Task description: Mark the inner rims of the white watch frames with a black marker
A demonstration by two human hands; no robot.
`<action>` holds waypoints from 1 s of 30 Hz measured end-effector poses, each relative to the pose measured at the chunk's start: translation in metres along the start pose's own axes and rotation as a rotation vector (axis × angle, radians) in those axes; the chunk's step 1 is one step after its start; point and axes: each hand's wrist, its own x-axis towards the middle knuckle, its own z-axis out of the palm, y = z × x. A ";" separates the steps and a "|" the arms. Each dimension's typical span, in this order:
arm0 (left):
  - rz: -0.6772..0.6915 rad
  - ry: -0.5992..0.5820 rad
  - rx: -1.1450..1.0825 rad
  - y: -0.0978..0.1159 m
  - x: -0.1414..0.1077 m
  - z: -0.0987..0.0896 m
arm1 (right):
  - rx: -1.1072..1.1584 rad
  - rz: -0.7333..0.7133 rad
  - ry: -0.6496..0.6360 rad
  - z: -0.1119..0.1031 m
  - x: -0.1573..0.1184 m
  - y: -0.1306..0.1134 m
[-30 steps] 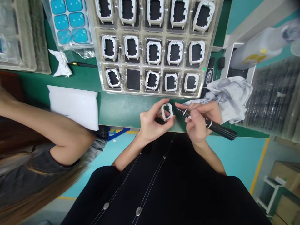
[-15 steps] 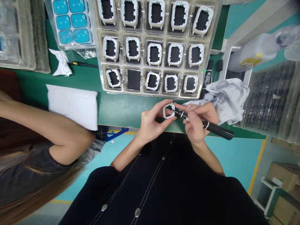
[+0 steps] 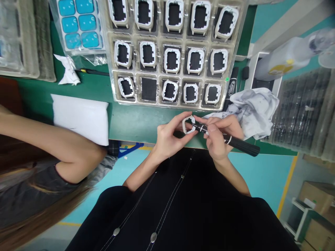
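Between the thumb and fingers of my left hand [image 3: 170,136] is a small white watch-case frame [image 3: 184,126], held over the table's front edge. My right hand [image 3: 221,136] grips a black marker pen [image 3: 242,144], its tip pointing left into the frame's opening and meeting the inner right side. The exact contact spot is too small to make out. A fingertip of my right hand also reaches the frame's upper edge. Above both hands lies a clear plastic tray [image 3: 167,107] with similar white frames in its pockets; one front-row pocket [image 3: 149,89] shows only its dark bottom.
On the right are a crumpled white cloth [image 3: 255,111], another marker [image 3: 232,85], a plastic bottle [image 3: 282,59] and stacked trays [image 3: 303,108]. A folded white cloth [image 3: 81,118] and a bagged tray of blue parts [image 3: 87,22] lie left. A co-worker's arm [image 3: 52,139] rests nearby.
The marker has shifted slightly left, its tip further into the frame's opening. The frame is turned a little in my left hand. The tray and surroundings stay put.
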 end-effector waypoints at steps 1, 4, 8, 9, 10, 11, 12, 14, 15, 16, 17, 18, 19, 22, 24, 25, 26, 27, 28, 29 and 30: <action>-0.005 -0.001 0.007 0.000 0.000 0.000 | -0.021 -0.003 0.014 -0.001 -0.001 0.002; 0.009 0.008 0.009 0.001 -0.002 0.001 | -0.060 -0.037 0.025 -0.002 -0.002 0.005; 0.014 0.017 0.025 0.000 -0.004 0.001 | -0.102 -0.060 0.006 -0.002 0.000 0.005; 0.011 0.012 0.032 -0.001 -0.004 0.001 | -0.117 -0.064 0.007 -0.002 0.000 0.004; 0.012 0.007 0.037 -0.002 -0.004 0.001 | -0.130 -0.068 0.010 -0.002 0.001 0.004; 0.018 0.004 0.041 -0.003 -0.004 0.001 | -0.133 -0.071 0.015 -0.002 0.001 0.004; 0.028 0.004 0.045 -0.003 -0.003 0.002 | -0.128 -0.072 0.018 -0.002 0.001 0.003; 0.052 0.012 0.065 -0.002 -0.001 0.003 | -0.100 -0.074 0.030 -0.002 0.000 0.001; 0.067 0.020 0.087 -0.001 0.001 0.003 | -0.079 -0.071 0.037 -0.002 0.000 0.000; 0.085 0.035 0.116 0.001 0.002 0.002 | -0.053 -0.063 0.046 -0.002 -0.001 -0.001; 0.111 0.055 0.152 0.002 0.003 0.000 | -0.028 -0.050 0.056 -0.001 -0.001 -0.002; 0.143 0.082 0.198 0.003 0.005 -0.004 | -0.003 -0.036 0.069 -0.001 -0.001 -0.003; 0.178 0.115 0.251 0.004 0.007 -0.009 | 0.019 -0.032 0.086 -0.001 0.000 -0.003; 0.264 0.222 0.445 0.002 0.017 -0.038 | 0.034 -0.095 0.137 0.000 0.002 0.000; 0.286 0.274 0.577 -0.004 0.029 -0.064 | 0.021 -0.139 0.142 0.000 0.004 0.003; 0.281 0.284 0.639 -0.007 0.035 -0.076 | 0.015 -0.143 0.132 0.000 0.004 0.004; 0.271 0.282 0.693 -0.011 0.042 -0.087 | 0.011 -0.145 0.116 0.000 0.005 0.004; 0.257 0.266 0.739 -0.014 0.048 -0.096 | 0.009 -0.149 0.104 0.000 0.005 0.005; 0.242 0.240 0.774 -0.017 0.054 -0.102 | 0.009 -0.151 0.096 -0.001 0.004 0.005; 0.228 0.209 0.798 -0.020 0.059 -0.107 | 0.009 -0.153 0.088 -0.001 0.004 0.005; 0.227 0.183 0.810 -0.021 0.063 -0.110 | 0.011 -0.156 0.082 -0.002 0.004 0.005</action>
